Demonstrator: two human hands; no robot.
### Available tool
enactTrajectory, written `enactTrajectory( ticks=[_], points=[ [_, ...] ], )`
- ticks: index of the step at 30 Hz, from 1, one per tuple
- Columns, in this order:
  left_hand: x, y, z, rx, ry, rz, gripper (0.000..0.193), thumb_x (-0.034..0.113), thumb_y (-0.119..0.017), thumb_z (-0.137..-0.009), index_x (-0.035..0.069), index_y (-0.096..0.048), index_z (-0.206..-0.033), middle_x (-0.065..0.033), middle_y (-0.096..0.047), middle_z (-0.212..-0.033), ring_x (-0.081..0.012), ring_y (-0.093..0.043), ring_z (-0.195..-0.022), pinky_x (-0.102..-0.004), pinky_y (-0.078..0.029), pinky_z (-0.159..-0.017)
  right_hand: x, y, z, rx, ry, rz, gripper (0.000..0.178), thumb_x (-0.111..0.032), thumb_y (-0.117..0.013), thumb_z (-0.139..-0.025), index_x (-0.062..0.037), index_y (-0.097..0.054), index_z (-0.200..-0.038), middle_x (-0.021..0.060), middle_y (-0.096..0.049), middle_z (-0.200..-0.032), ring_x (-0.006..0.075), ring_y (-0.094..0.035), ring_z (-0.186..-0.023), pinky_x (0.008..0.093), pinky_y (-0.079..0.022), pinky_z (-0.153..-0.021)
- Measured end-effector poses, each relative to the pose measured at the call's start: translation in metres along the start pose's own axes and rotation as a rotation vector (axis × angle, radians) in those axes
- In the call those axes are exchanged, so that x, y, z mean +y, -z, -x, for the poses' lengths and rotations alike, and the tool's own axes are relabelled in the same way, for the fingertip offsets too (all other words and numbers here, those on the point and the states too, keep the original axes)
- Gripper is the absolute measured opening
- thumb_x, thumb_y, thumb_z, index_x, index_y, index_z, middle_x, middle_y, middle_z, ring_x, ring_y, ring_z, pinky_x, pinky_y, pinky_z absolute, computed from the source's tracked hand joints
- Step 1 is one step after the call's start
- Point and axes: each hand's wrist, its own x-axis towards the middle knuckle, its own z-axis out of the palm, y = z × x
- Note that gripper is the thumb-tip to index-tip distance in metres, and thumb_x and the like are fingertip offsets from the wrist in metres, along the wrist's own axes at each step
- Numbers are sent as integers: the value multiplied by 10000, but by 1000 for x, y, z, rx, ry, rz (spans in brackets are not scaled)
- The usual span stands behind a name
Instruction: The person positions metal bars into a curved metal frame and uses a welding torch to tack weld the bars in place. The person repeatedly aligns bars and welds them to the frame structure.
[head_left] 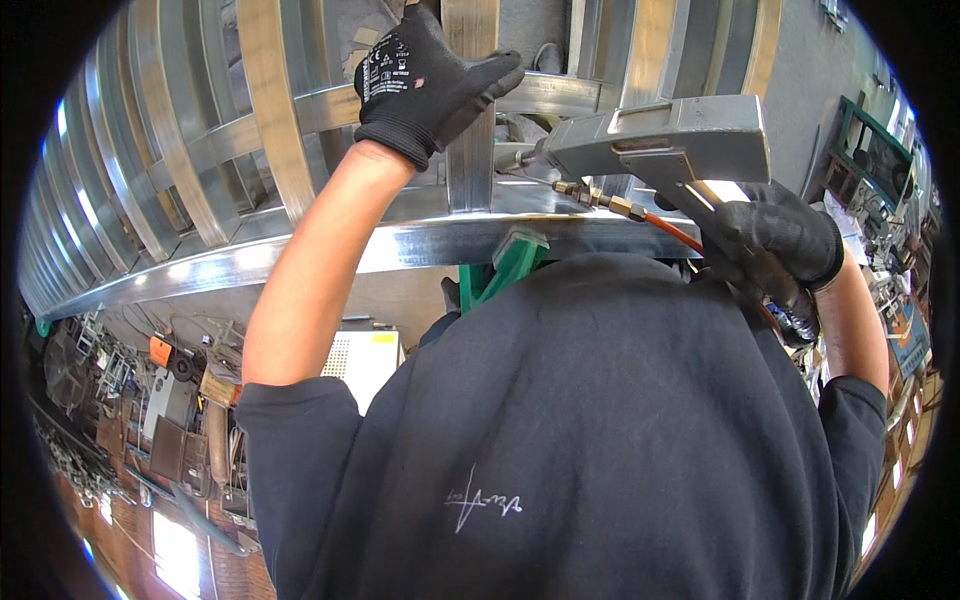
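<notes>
Well, the worker: a person in a black short-sleeved T-shirt (600, 400) with a small white scrawl on its front, closest of all, facing the metalwork.
White box: a pale metal casing with rows of small holes (362, 360), low down beside the person's left arm.
Green prop: a painted green metal bracket (518, 258), just in front of the shirt, its top against the near rail.
Right hand: in a black knit glove (772, 235), off to the right, wrapped firmly round the tool's handle.
Tool: a grey metal hand tool with a long boxy body (690, 128), held up above the near rail, its narrow nose pointing left; I can't tell whether that nose touches anything.
Hose: an orange-red line (680, 234) running from brass-coloured fittings (605, 200) under the tool toward the handle.
Near rail: a long shiny silver metal beam (390, 246), crossing from left to right.
Left hand: in a matching printed black glove (425, 90), farther out over a broad silver metal slat (468, 165), thumb jutting right; the fingertips are hidden, so I can't tell whether they grasp it.
Frame: more silver slats (180, 140), ranked away left.
Far right: a green metal frame (868, 150) beyond the grey floor (805, 65).
</notes>
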Motion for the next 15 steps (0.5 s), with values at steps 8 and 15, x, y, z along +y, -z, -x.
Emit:
enactTrajectory(
  ticks=[8, 15],
  points=[
    [8, 5, -3, -3, 43, -16, 1226, 576, -911, -800, -189, -346, -1574, -391, -508, -1529, -462, -537, -1429, -500, -426, -1223, -18, 4, 27, 9, -169, -218, 476, -317, -785, -990, 40, -705, -1294, 158, -774, -1012, 196, -756, -787, 329, -642, -668],
    [-11, 0, 0, -52, 41, -126, 1271, 568, -924, -801, -183, -289, -1605, -388, -454, -1585, -450, -492, -1478, -506, -402, -1242, -56, -54, 29, 191, -311, 80, 706, -478, -832, -973, 26, -635, -1427, 229, -767, -1097, 284, -769, -865, 385, -652, -777]
  ],
)
